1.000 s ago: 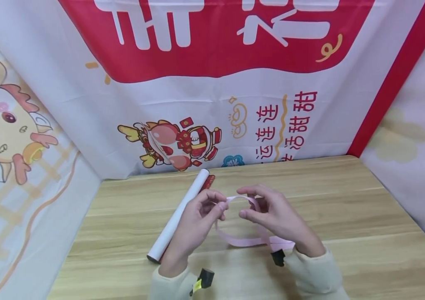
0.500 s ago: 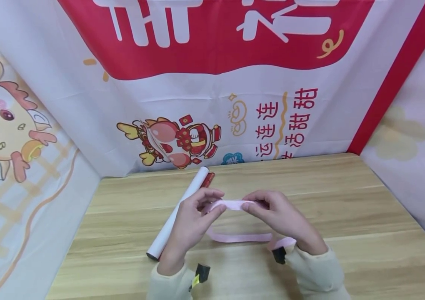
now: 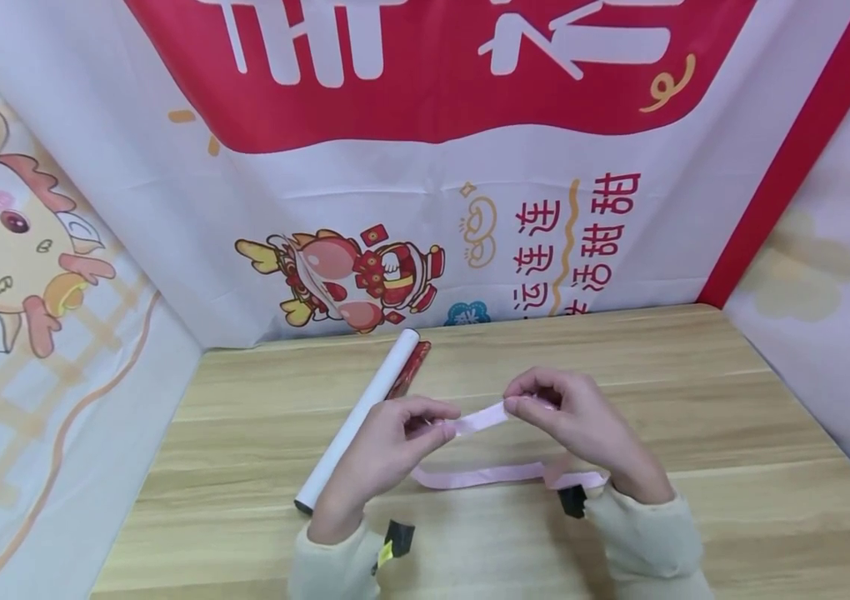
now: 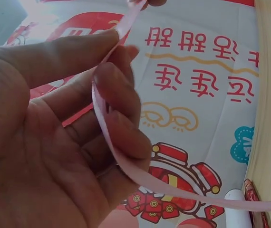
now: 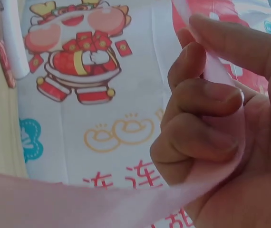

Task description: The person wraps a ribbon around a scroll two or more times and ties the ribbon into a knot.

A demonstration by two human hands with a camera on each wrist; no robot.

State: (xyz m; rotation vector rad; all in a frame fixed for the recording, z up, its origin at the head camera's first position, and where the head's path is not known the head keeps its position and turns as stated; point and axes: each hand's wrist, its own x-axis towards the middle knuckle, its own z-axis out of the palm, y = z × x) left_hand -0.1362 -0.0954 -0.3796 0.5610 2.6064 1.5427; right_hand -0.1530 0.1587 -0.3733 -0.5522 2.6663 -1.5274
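Pink ribbon (image 3: 482,418), lower centre of frame: short span slants up rightward between left hand (image 3: 389,443) and right hand (image 3: 577,417), fingertips pinching both ends; slack below.

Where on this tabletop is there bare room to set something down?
The tabletop has bare room right of the right hand, out to the right drape, and a smaller patch between the white roll and left drape. It is crowded mid-table: left hand, pink ribbon, roll, red item.
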